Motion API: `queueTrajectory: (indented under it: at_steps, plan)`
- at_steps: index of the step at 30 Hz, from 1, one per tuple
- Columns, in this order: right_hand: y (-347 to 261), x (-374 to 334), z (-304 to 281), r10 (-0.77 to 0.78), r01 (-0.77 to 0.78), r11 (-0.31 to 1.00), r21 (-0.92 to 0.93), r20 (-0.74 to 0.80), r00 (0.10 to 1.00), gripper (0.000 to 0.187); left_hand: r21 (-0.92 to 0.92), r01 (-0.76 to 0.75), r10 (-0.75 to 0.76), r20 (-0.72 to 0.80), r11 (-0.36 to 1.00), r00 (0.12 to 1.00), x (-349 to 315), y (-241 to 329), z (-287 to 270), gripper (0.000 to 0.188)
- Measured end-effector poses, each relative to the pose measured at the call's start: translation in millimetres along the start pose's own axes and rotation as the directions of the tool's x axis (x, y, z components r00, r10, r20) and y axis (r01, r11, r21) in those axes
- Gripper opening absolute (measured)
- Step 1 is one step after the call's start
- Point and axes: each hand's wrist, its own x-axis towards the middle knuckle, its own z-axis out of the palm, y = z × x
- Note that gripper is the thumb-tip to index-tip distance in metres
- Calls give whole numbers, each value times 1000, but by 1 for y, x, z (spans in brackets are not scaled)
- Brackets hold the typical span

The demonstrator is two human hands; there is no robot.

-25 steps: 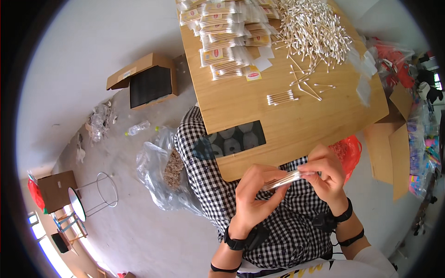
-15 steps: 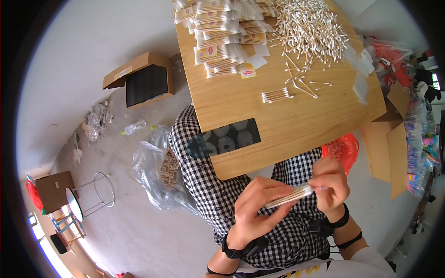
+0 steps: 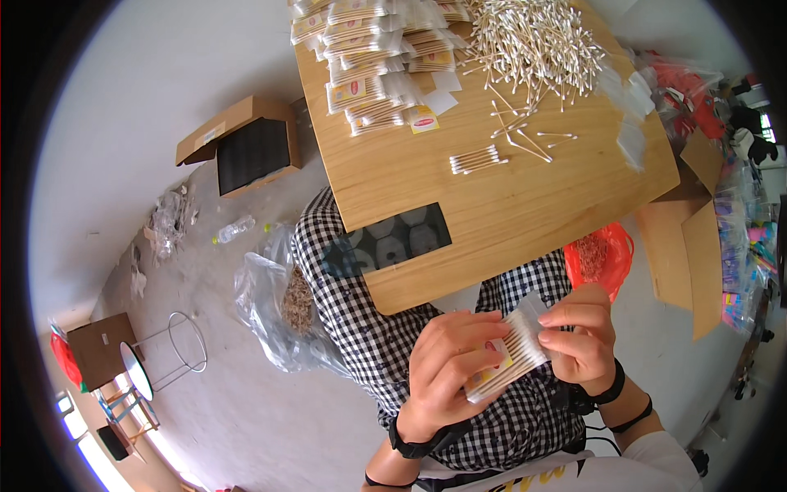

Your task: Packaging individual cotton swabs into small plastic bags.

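Note:
Over my lap, beyond the near edge of the table, I hold a clear plastic bag of cotton swabs [image 3: 510,354] with a small yellow and red label inside. My left hand [image 3: 447,365] is closed around its lower left part, fingers on top. My right hand [image 3: 580,334] pinches the bag's clear open-looking end at the upper right; whether that end is sealed I cannot tell. On the wooden table [image 3: 566,197] lie a short row of swabs [image 3: 479,160], a few loose swabs [image 3: 525,139] and a large heap of swabs [image 3: 537,49].
Stacks of filled swab bags [image 3: 361,66] stand at the table's far left, beside a loose label card [image 3: 424,120]. Empty clear bags [image 3: 631,141] lie along the right edge. A red bag [image 3: 602,261], an open carton [image 3: 668,254] and a large clear bag [image 3: 275,316] are around the table.
The swab bag has turned from edge-on to show its broad, labelled face. My right fingers have shifted along its clear end, and the view has moved slightly.

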Motion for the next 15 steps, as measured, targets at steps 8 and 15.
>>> queueTrajectory:
  at_steps: [8,15]
  plan:
    - [11,12,-1,90,-137,908,396,136,987,29,-674,552,-636,155,491,756,4,12,-11,79]
    - [-7,8,7,500,-575,589,567,303,811,34,-671,582,-716,109,459,690,-3,8,-8,40]
